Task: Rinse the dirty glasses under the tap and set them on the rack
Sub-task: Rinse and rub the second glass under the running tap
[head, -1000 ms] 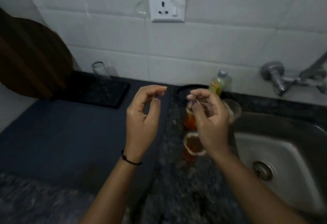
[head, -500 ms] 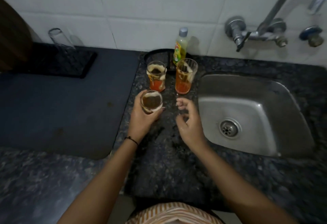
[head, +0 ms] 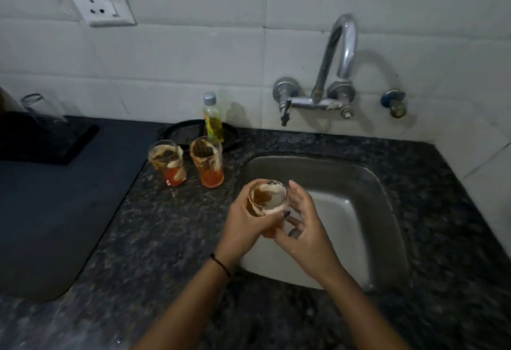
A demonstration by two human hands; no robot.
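Dirty glass (head: 267, 202), streaked brown and cream inside with orange dregs at its base, hangs roughly upright over the near left corner of the sink (head: 367, 184), well short of the tap (head: 338, 54). The left hand (head: 243, 229) has its grip wrapped round the glass's side. The right hand (head: 304, 228) closes on the other side, fingers curled under the base and thumb up by the rim. No water shows at the spout, so rinsing looks not yet begun. A second soiled glass (head: 167, 163) and a third soiled glass (head: 207, 166) stand side by side on the worktop (head: 166, 239), just left of the sink, with a soap bottle (head: 212, 117) behind them. Far left, the dark rack (head: 47, 142) carries one clear glass (head: 41, 112), seemingly mouth down. By my reckoning one is done and three remain.
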